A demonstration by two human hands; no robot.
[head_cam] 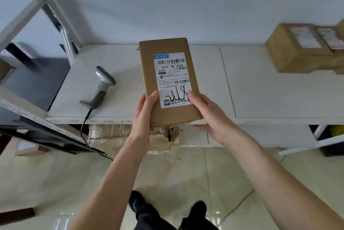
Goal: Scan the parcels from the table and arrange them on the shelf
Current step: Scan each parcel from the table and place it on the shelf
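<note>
Both hands, left hand and right hand, are gripping the labelled cardboard parcel above the white shelf; the grip pinching only its near end is risking a tilt onto the barcode scanner.

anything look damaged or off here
The held parcel looks sound, apart from a small nick at its top left corner. The odd one is the taped box on the level under the table: its cardboard is torn and ragged at the right edge, with crumpled tape.
</note>
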